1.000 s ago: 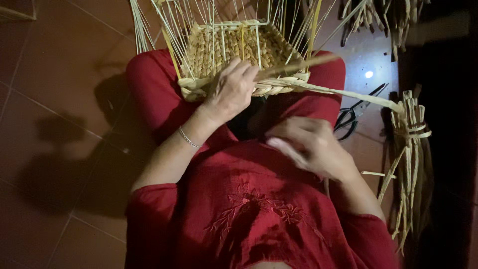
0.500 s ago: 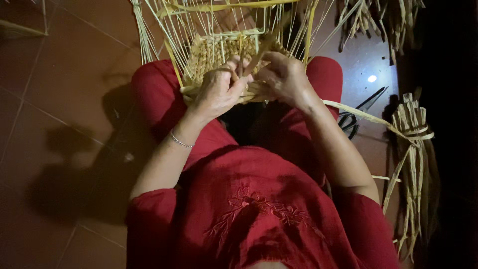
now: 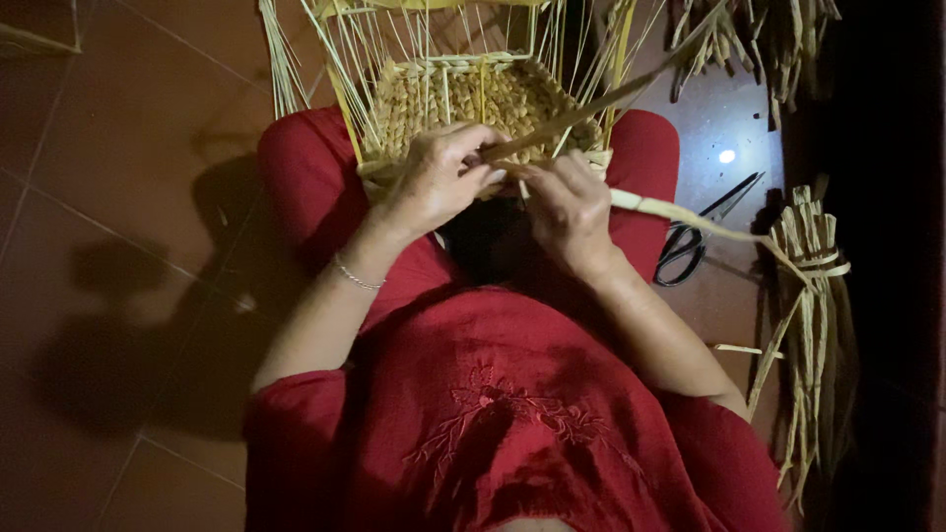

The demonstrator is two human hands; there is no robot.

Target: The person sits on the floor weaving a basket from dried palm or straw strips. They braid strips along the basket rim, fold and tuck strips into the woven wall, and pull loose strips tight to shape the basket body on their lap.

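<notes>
A half-woven straw basket (image 3: 463, 94) rests on my knees, its thin yellow stakes standing up around a braided base. My left hand (image 3: 439, 177) grips the near rim of the basket and pinches a long flat straw strand (image 3: 591, 103) that runs up to the right. My right hand (image 3: 567, 202) is closed on a second pale strand (image 3: 690, 215) at the same rim; that strand trails off right toward a bundle. The two hands almost touch.
Black-handled scissors (image 3: 695, 236) lie on the tiled floor by my right knee. A tied bundle of straw strips (image 3: 808, 296) lies at the right, more loose straw (image 3: 759, 39) at the top right. Red-brown floor tiles (image 3: 118, 197) spread to the left.
My right hand rose from my lap to the basket rim and took hold of a strand beside the left hand. The view has shifted slightly lower.
</notes>
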